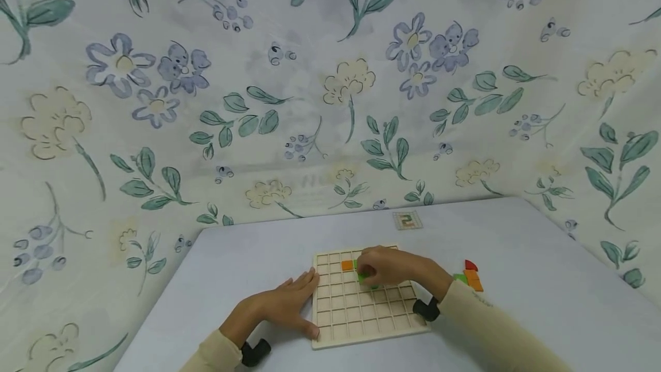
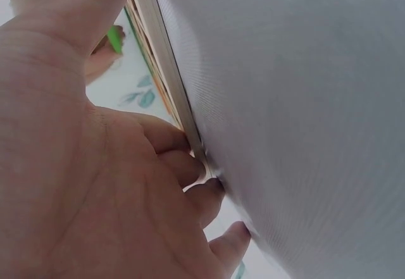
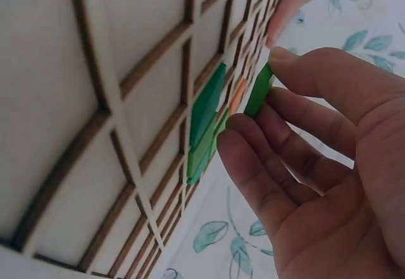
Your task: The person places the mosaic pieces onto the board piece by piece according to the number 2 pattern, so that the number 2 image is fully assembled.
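Observation:
A wooden grid board [image 1: 341, 326] lies on the white table. My left hand [image 1: 291, 303] rests against the board's left edge, fingers spread and straight, thumb near the lower corner; in the left wrist view its fingertips [image 2: 212, 197] touch the board's side. My right hand [image 1: 387, 266] is over the upper middle of the board. Between thumb and fingers it pinches a green tile [image 3: 259, 90], seen in the right wrist view just off the grid. Several green tiles [image 3: 205, 117] and an orange tile [image 1: 347, 266] sit in the cells.
Right of the board lie loose orange [image 1: 473, 280], red [image 1: 470, 265] and green tiles, partly behind the right forearm. A small pattern card [image 1: 407, 220] lies near the table's back edge. Floral cloth [image 1: 330, 102] hangs behind the table.

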Demonstrator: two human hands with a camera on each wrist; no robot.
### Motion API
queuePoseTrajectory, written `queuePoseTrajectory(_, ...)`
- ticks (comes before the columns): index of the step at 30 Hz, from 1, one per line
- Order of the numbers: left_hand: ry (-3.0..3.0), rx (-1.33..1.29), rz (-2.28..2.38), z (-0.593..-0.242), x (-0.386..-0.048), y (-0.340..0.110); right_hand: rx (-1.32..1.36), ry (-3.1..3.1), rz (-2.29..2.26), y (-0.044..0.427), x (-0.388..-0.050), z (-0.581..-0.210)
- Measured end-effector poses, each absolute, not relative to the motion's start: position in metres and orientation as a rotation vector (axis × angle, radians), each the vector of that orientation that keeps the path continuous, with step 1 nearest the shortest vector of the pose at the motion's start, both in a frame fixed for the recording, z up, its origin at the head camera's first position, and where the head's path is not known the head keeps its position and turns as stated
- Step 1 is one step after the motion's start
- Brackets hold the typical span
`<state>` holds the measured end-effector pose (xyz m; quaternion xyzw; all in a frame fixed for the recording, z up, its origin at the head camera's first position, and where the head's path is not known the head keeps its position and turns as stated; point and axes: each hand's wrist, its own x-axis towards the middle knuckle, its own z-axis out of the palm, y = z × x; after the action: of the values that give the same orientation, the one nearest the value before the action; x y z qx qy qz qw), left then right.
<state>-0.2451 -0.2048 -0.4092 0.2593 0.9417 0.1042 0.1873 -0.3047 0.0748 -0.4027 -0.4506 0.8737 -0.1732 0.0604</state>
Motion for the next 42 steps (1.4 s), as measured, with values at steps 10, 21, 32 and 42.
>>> queuePoseTrajectory(10, 2.645, 0.734, 0.288, -0.4081, -0.2444, -0.2051, -1.36, 2.667, -0.486, 0.0711, -0.3042, -0.4099)
queuePoseTrajectory(21, 2.65, 0.728, 0.279, -0.4066, -0.2438, -0.2032, -1.354, 2.659, -0.446, 0.0682, -0.3025, -0.4091)
queuePoseTrajectory(32, 2.648, 0.721, 0.288, -0.4089, -0.2431, -0.2056, -1.377, 2.637, -0.451, 0.0659, -0.3023, -0.409)
queuePoseTrajectory(42, 2.645, 0.727, 0.293, -0.41, -0.2458, -0.2061, -1.371, 2.649, -0.467, 0.0658, -0.3015, -0.4058)
